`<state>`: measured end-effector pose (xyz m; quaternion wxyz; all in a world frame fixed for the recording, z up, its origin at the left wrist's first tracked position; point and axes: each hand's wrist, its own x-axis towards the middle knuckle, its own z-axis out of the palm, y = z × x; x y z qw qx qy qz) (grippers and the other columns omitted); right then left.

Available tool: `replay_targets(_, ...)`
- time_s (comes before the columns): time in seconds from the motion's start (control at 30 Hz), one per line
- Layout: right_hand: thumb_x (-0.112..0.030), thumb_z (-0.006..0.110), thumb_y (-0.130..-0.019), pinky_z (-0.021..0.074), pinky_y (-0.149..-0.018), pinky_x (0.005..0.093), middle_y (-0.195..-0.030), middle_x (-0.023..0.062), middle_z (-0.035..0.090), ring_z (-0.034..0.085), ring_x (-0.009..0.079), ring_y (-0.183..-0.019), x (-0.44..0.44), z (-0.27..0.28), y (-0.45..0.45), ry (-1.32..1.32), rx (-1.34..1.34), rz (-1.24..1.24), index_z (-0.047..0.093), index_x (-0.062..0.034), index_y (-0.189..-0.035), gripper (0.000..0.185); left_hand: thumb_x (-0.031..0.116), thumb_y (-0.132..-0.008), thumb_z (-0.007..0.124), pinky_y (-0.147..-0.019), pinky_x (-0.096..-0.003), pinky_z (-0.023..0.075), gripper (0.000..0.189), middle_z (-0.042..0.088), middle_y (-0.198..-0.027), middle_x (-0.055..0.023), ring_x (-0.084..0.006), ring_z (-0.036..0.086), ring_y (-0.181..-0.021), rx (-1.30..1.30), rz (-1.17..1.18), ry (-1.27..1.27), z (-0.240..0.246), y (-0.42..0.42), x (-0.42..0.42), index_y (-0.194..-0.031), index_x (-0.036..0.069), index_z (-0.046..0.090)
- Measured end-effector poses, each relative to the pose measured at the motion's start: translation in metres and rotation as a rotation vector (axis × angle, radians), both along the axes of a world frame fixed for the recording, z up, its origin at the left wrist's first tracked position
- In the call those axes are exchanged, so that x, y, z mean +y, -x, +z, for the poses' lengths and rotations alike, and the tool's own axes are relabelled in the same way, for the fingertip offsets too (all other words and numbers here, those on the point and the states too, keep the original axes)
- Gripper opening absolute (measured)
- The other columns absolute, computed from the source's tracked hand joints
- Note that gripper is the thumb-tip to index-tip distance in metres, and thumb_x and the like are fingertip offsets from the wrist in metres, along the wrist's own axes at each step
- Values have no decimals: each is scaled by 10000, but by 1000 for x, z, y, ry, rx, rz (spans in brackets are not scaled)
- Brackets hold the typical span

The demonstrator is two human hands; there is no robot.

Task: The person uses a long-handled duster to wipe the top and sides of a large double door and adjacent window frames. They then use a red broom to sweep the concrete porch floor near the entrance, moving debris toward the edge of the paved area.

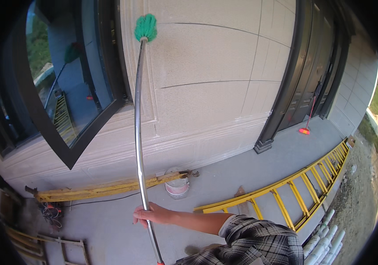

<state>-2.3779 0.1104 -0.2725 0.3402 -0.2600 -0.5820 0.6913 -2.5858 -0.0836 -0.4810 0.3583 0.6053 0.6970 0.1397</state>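
Observation:
My right hand [152,215] grips a long shiny metal pole [138,139] near its lower part. At the pole's top sits a green fluffy duster head [146,28], up against the beige stone-clad wall [205,56] beside the window frame. A bit of red shows at the pole's lower end, where the picture cuts it off. My left hand is out of view. To the left of the pole, a dark-framed window sash [73,152] stands swung outward, its glass reflecting the duster and a ladder.
A yellow ladder [282,198] lies along the floor's outer edge at right. Yellow beams [109,190] rest by the wall, one end over a white bucket [177,188]. A red broom [304,131] stands by the dark door [308,73]. Tangled cables [51,215] lie at left.

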Motion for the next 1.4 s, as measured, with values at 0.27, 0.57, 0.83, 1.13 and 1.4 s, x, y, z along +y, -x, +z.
replay_targets(0.27, -296, 490, -898, 402, -446, 262, -513, 18, 513, 480, 106, -438, 74, -25, -14, 74, -169, -612, 600, -44, -766, 305, 385, -835, 562, -561, -437, 477, 283, 641, -684, -165, -319, 635, -625, -78, -370, -156, 40, -55, 85, -848, 107, 613)
replay_targets(0.57, -472, 528, -843, 329, -430, 238, -627, -42, 526, 473, 74, -506, -116, -276, 35, 1054, -85, -422, 600, -121, -846, 358, 368, -863, 524, -563, -444, 481, 254, 641, -688, -162, -322, 629, -619, 58, -500, -88, 12, 59, 64, -894, 127, 601)
replay_targets(0.83, -330, 512, -846, 435, -464, 327, -643, 57, 622, 549, 150, -497, -150, -192, 245, 486, -730, 331, 611, 8, -685, 387, 353, -887, 491, -565, -451, 484, 235, 641, -690, -158, -324, 623, -613, 266, -350, -71, 15, 203, -8, -934, 146, 590)
replay_targets(1.13, -139, 551, -856, 480, -627, 373, -777, 116, 635, 610, 312, -719, 27, 5, 314, -813, -438, -355, 620, -37, -904, 132, 335, -910, 399, -699, -516, 490, 247, 651, -839, -190, -392, 624, -824, 249, -14, 325, 16, 339, -77, -983, 157, 555)
replay_targets(1.4, -137, 593, -783, 373, -849, 395, -811, 63, 604, 565, 235, -853, 233, 52, 407, -1632, -912, -274, 649, -92, -821, 81, 294, -860, 610, -670, -364, 512, 421, 662, -862, -164, -255, 638, -776, 63, 360, 383, -24, 407, -124, -1160, 5, 551)
